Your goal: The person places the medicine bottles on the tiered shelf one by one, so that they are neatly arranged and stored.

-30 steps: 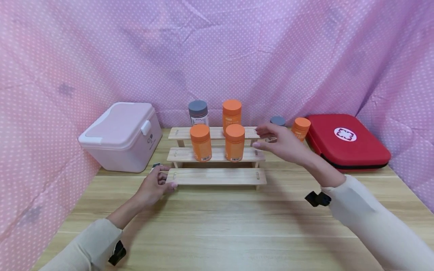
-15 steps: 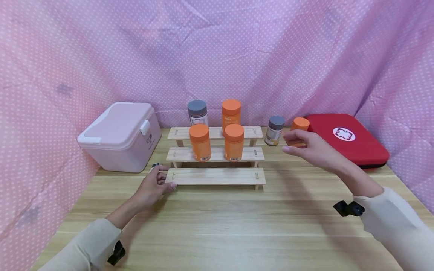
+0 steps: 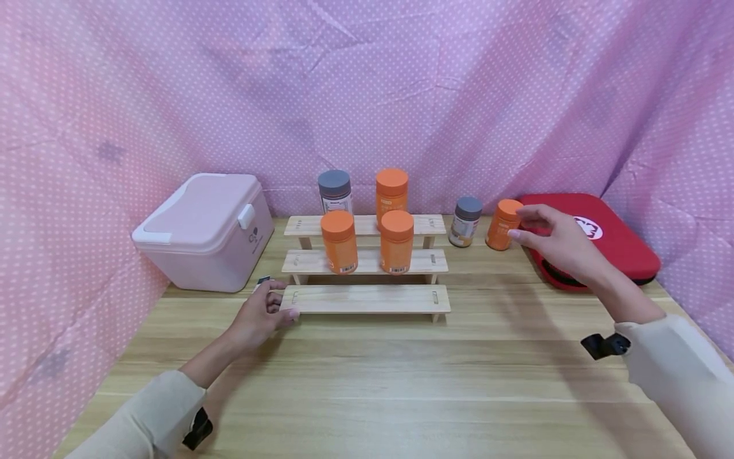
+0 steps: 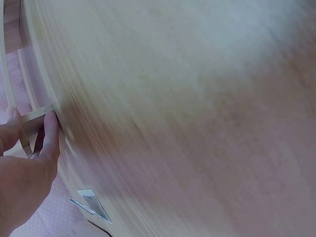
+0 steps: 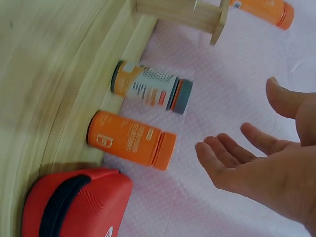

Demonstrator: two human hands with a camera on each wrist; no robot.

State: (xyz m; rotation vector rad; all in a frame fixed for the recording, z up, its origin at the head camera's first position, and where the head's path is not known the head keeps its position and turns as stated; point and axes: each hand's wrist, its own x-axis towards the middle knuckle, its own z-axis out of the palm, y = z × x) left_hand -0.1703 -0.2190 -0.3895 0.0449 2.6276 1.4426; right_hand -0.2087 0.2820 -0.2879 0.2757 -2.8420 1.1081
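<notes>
My left hand (image 3: 257,320) grips the left end of the lowest step of a three-tier wooden display rack (image 3: 367,299); the left wrist view has thumb and fingers on the rack's end (image 4: 37,114). At the right, my right hand (image 3: 564,242) is held with fingers apart beside an orange bottle (image 3: 500,231) standing on the table. The right wrist view shows a gap between those fingers and the bottle's lid (image 5: 164,151). To its left stands a grey-lidded bottle (image 3: 463,224). Two orange bottles (image 3: 397,245) occupy the middle step; another orange one (image 3: 392,191) and a grey-lidded one (image 3: 335,191) are on top.
A red zip case (image 3: 625,245) with a white emblem lies behind and right of my right hand. Left of the rack is a pale pink lidded box (image 3: 201,236). Dotted pink cloth (image 3: 367,95) hangs around the wooden table (image 3: 367,382).
My right hand has moved right, away from the rack's top step, past the grey-lidded bottle to the orange bottle near the red case. My left hand keeps its grip on the rack.
</notes>
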